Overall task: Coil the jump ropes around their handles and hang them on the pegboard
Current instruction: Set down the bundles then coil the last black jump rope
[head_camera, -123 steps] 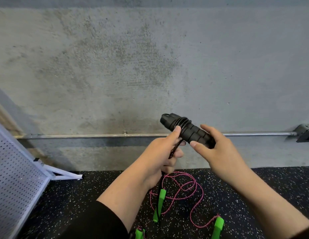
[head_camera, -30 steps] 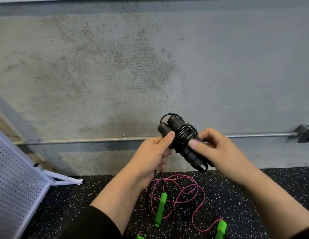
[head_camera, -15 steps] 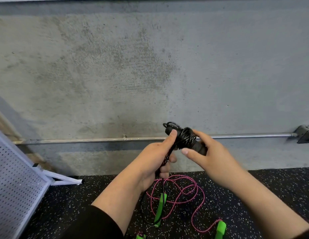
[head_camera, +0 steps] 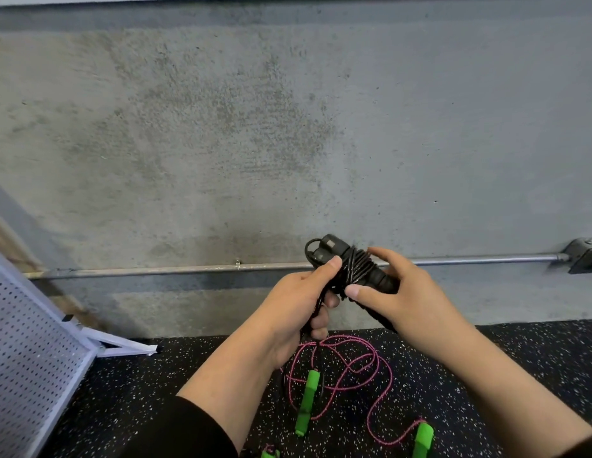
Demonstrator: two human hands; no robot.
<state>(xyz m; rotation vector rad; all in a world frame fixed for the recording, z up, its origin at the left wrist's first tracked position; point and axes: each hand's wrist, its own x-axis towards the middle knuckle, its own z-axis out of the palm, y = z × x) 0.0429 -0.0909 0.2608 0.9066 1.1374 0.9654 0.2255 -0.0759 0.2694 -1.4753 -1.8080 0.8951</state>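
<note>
Two green handles (head_camera: 307,404) and pink rope (head_camera: 350,365) lay at six o'clock. Above, the left hand (head_camera: 298,312) pinched trailing cord; the right hand (head_camera: 397,302) gripped black handles (head_camera: 350,266). Slackening could unravel the coil. The pegboard (head_camera: 27,352) stood at nine o'clock.

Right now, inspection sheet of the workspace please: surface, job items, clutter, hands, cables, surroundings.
Surface: black speckled rubber floor, meets the wall.
Job's things: black jump rope, cord partly coiled round its paired handles, loose cord running down through the left hand; pink jump rope with green handles, uncoiled on the floor; white pegboard leaning at the left, nothing seen hung on the part in view.
Clutter: nothing seen.
Hands: left hand grips the loose cord, thumb against the coil; right hand holds the handles.
Cables: nothing seen, apart from the ropes.
Surroundings: concrete wall; metal conduit running to a box.
</note>
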